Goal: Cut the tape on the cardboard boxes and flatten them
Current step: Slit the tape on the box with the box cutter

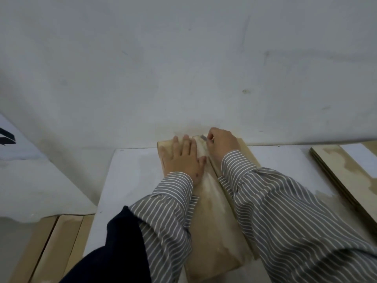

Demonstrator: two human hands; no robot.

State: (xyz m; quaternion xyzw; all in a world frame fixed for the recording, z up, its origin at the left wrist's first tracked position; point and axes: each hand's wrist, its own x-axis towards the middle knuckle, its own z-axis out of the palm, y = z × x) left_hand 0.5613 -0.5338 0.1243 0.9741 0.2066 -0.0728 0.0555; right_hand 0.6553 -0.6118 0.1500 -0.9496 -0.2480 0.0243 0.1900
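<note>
Head view, as we log it: long cardboard box (212, 217) lengthwise on the white surface (130, 180), far end touching the wall (183, 68). Left hand (184, 158) flat on it, grip released. Right hand (221, 145), grip grasping a blade (203, 137) at the far edge. Flattened cardboard stack (342, 176) well apart, right.

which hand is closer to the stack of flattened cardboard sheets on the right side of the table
Right. The right hand, gripping a small grey blade at the long brown cardboard box's far end, is nearer the flattened sheets; the left hand presses the box farther away.
</note>
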